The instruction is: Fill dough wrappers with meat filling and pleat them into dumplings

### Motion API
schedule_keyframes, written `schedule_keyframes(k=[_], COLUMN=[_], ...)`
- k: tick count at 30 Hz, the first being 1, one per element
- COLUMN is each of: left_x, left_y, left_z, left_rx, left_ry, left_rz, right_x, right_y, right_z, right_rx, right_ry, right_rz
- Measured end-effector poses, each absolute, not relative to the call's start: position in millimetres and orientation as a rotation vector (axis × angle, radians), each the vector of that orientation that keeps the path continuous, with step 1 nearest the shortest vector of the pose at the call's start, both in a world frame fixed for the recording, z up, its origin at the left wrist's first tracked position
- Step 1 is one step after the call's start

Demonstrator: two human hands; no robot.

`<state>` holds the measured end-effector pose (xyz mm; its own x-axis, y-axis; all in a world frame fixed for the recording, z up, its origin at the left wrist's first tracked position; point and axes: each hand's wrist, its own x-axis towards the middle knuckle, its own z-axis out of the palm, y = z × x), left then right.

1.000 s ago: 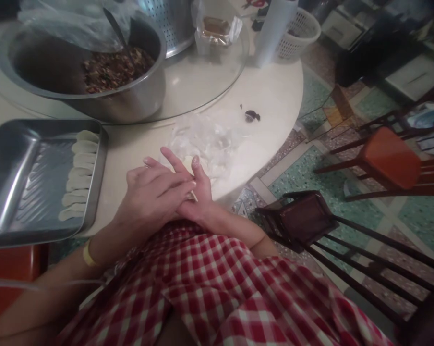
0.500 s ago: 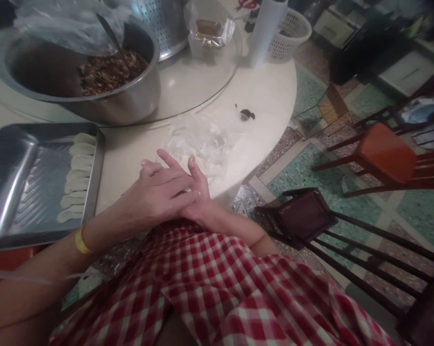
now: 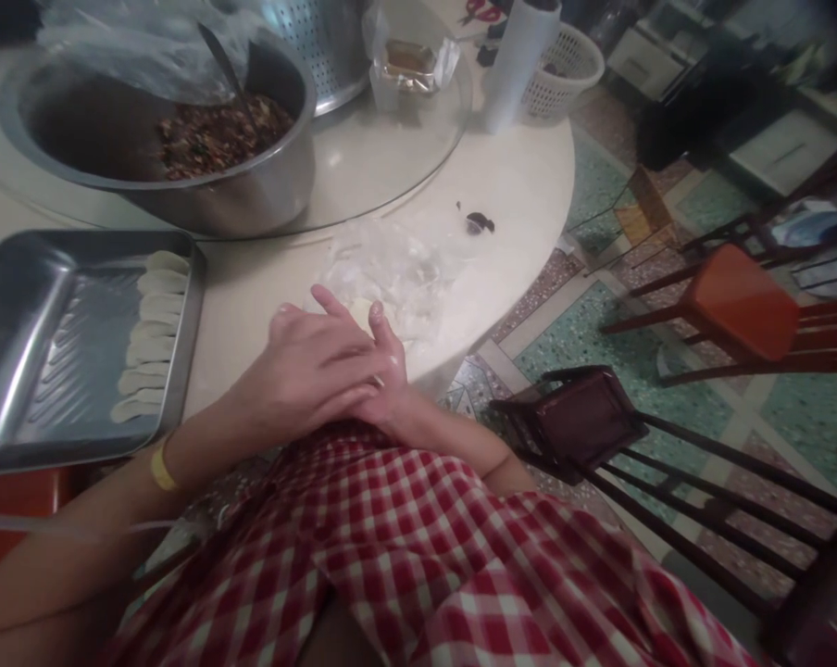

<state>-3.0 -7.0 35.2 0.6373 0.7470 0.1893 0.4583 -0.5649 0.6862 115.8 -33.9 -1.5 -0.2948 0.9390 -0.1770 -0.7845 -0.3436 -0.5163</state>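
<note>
My left hand (image 3: 318,366), with a yellow band (image 3: 160,466) at its wrist, lies palm down across my right hand (image 3: 391,371). Its fingers are stretched out and close together. The right palm faces up underneath, thumb and fingers apart, with whitish flour or dough on the thumb tip. Whatever may lie between the palms is hidden. Just beyond the fingers is pale dough (image 3: 361,311) on a crumpled clear plastic sheet (image 3: 411,273). To the left, several folded dumplings (image 3: 151,350) line the right side of a metal tray (image 3: 64,315).
A large metal pot (image 3: 252,190) of dark chopped filling (image 3: 217,139) with a spoon (image 3: 220,60) stands on a glass turntable (image 3: 363,176). Dark scraps (image 3: 479,222) lie on the table (image 3: 522,185). Chairs (image 3: 585,417) stand to the right, a white basket (image 3: 564,74) at the back.
My left hand has shifted slightly over the right palm, its fingertips now a little nearer the body. The view has moved slightly; the dumplings and pot stay in place.
</note>
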Motion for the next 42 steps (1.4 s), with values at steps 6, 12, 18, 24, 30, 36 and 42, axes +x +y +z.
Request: schedule_keyframes(k=[6, 12, 18, 24, 30, 36, 42], left_x=[-19.5, -10.9, -3.4, -12.7, -13.0, -8.9, -5.5], left_y=[-22.7, -29.7, -34.9, -35.6, -40.6, -45.1, -41.8], left_z=[38.0, 27.8, 23.2, 24.6, 17.3, 14.8, 17.5], left_rx=[2.495, 2.503, 2.534, 2.498, 2.639, 2.804, 2.823], left_ry=[1.072, 1.128, 1.192, 1.257, 1.262, 1.261, 1.173], left_rz=[0.680, 0.666, 0.670, 0.742, 0.886, 1.008, 0.991], right_x=[117.6, 110.0, 111.4, 114.9, 113.4, 112.2, 110.2], right_y=[-33.1, -34.7, -35.2, -33.3, -32.4, -31.8, -31.1], right_z=[-6.7, -9.4, -8.8, -9.7, -8.0, -10.1, -14.1], right_rx=[-0.390, -0.382, -0.363, -0.314, -0.391, -0.319, -0.282], right_ry=[-0.268, -0.274, -0.268, -0.274, -0.291, -0.232, -0.212], right_rz=[1.882, 1.801, 1.744, 1.716, 1.721, 1.702, 1.691])
